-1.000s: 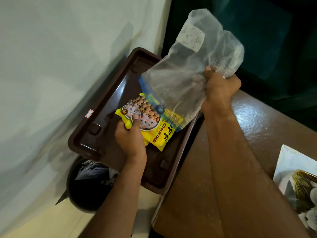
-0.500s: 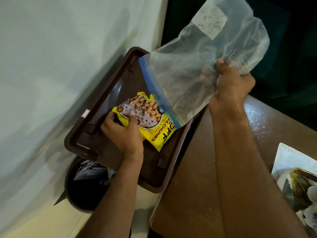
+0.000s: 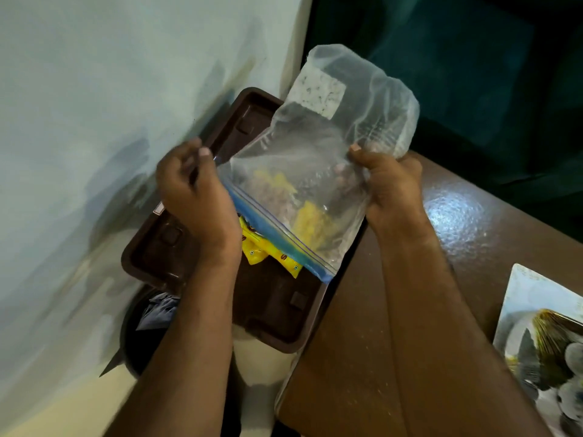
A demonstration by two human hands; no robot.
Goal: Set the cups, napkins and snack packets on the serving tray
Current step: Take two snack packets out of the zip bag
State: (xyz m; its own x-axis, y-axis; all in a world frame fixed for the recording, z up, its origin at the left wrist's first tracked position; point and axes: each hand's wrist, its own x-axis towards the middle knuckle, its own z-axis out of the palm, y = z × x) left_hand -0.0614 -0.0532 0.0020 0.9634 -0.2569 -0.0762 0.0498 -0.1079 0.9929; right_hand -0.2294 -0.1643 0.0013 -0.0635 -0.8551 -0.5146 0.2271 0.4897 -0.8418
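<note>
While yellow snack packet (image 3: 257,247) is lying on brown serving tray (image 3: 164,247), clear zip bag (image 3: 315,171) is being pinched by right hand (image 3: 389,184); left hand (image 3: 195,190) fingers curled at bag corner, grip unclear.

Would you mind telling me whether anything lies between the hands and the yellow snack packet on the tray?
Yes: the clear zip bag, gripped by the right hand, hangs over the yellow snack packet on the brown tray. The left hand is raised at the bag's edge.

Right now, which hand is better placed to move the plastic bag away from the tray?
The right hand. It grips the plastic bag by its side, next to the table. The left hand is only at the bag's zip corner, above the tray and the yellow packet.
</note>
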